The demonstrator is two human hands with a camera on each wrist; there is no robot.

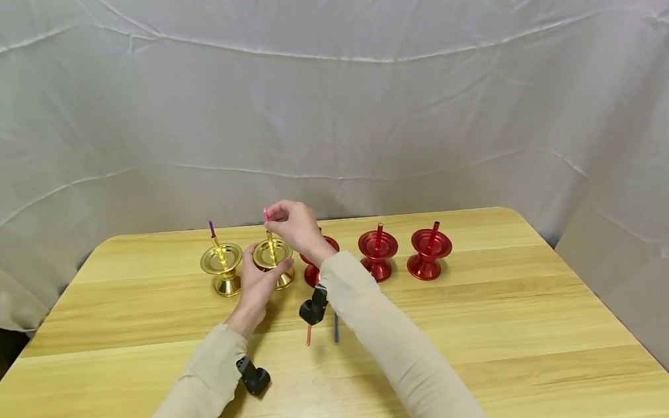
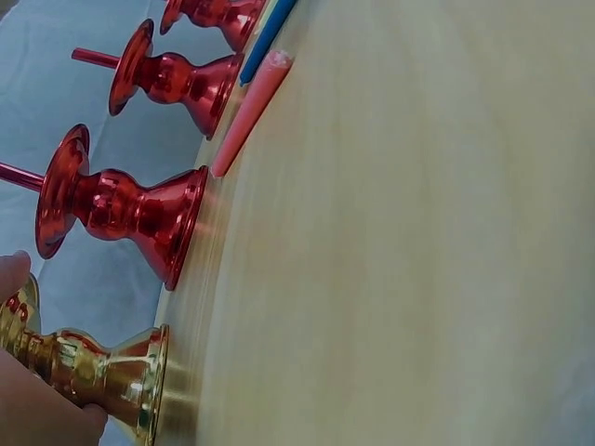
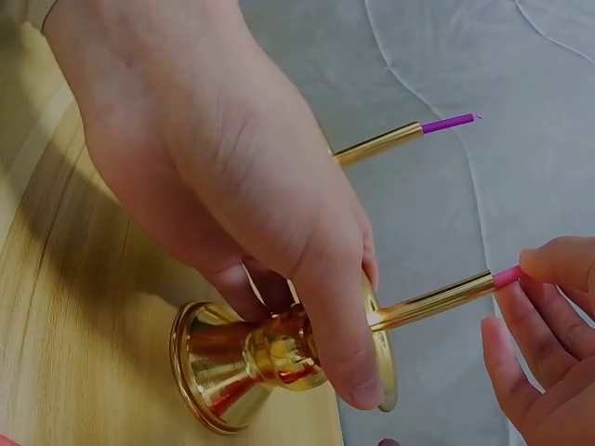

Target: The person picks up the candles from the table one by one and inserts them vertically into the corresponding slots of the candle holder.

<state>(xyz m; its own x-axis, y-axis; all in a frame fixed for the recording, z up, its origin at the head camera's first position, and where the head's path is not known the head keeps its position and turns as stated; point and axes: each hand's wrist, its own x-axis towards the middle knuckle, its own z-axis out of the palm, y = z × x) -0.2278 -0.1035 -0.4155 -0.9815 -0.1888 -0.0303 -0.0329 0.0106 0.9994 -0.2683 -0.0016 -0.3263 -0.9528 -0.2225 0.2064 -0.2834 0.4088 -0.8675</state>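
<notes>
My left hand (image 1: 255, 283) grips a gold candle holder (image 3: 270, 348) around its stem and dish, and the holder's base stands on the table. Between the thumb and fingers of my right hand (image 1: 297, 227) is a pink candle (image 3: 508, 276), its lower end in the top of that holder's gold tube (image 3: 437, 303). To the left stands a second gold candle holder (image 1: 224, 262) with a purple candle (image 3: 448, 124) upright in its tube. My right hand and wrist partly cover the nearest red candle holder (image 2: 121, 204) in the head view.
Two more red candle holders, one in the middle (image 1: 378, 248) and one at the right end (image 1: 429, 248), continue the row. A coral candle (image 1: 308, 335) and a blue candle (image 1: 336, 328) lie on the wooden table (image 1: 501, 340). Pale cloth (image 1: 326, 117) hangs behind it.
</notes>
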